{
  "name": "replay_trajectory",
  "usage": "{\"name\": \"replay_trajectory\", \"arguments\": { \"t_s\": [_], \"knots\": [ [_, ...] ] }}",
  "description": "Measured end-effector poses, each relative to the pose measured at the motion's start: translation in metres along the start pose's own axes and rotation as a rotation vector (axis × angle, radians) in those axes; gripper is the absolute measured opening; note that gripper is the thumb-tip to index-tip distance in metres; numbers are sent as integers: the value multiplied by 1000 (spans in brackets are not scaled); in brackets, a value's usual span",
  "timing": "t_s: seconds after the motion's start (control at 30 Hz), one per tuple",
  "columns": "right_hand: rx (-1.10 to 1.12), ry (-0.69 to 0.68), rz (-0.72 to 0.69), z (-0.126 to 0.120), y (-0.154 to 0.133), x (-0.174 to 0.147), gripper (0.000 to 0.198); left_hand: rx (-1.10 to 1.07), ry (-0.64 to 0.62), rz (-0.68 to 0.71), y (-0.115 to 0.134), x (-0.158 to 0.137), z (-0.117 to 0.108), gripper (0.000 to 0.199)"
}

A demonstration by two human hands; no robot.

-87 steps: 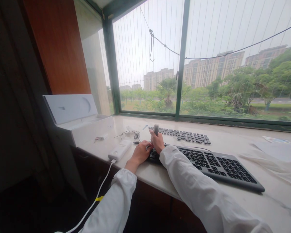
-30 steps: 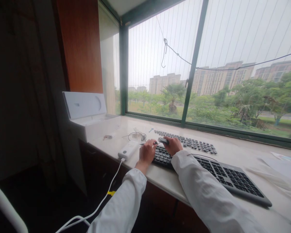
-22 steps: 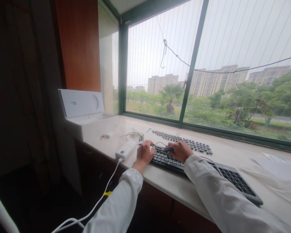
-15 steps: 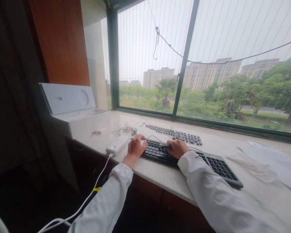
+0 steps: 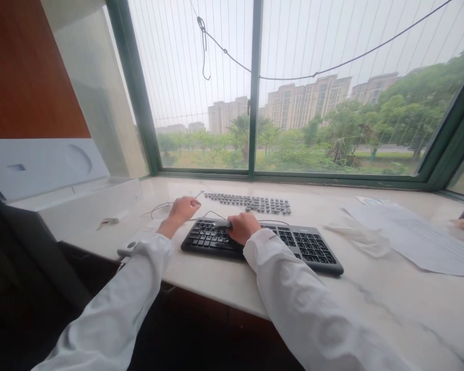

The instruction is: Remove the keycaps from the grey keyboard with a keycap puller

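Observation:
A black keyboard lies on the sill; several of its keys are off, baring the switch grid, while the lower left keys still have caps. My right hand is closed round a dark, thick-handled tool, held low over the keyboard's left half; the tool's tip is too small to make out. Beyond the keyboard, loose keycaps are laid out in rows. My left hand is off the keyboard to its upper left, fingertips pinched on a small dark piece that looks like a keycap, close to the rows' left end.
An open white box stands at the left. Near it are a small metal and white object and a white power strip, partly behind my left sleeve. Paper sheets and a crumpled tissue lie right. Green-framed windows rise behind.
My left hand has lifted away from the keyboard's left end toward the loose keycaps. My right hand still holds the tool over the keyboard. The view has turned to the right.

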State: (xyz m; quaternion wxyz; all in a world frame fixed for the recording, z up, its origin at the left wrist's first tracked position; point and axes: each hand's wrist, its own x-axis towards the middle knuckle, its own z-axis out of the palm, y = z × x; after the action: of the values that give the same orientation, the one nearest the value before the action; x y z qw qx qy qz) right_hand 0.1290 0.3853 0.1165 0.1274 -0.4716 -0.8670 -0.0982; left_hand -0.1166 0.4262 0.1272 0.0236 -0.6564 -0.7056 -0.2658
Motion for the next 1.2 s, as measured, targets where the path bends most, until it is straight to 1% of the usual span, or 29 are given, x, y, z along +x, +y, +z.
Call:
{"name": "replay_trajectory", "arguments": {
  "t_s": [0.1, 0.17, 0.27, 0.37, 0.5, 0.67, 1.1, 1.2],
  "knots": [
    [19, -13, -20, -1, -3, -1, 25, 53, -102, -30, 3, 49, 10, 28],
    [30, -14, -24, -2, -4, -1, 25, 58, -154, -30, 2, 73, 21, 27],
    [36, -6, -31, -2, -3, -2, 24, 55, -202, -22, -3, 97, 38, 24],
    [40, 4, -48, -2, -3, -1, 22, 51, -220, -16, -10, 112, 54, 24],
    [65, 28, -60, 0, -6, 1, 23, 51, -227, -11, -18, 126, 70, 24],
    [67, 55, -84, 0, -11, 4, 23, 58, -232, 10, -26, 137, 81, 25],
    [50, 37, -72, -4, -13, 3, 24, 106, -241, 27, -32, 146, 91, 27],
    [48, 53, -71, -3, -13, 2, 23, 126, -242, 34, -32, 148, 92, 27]
  ]
}}
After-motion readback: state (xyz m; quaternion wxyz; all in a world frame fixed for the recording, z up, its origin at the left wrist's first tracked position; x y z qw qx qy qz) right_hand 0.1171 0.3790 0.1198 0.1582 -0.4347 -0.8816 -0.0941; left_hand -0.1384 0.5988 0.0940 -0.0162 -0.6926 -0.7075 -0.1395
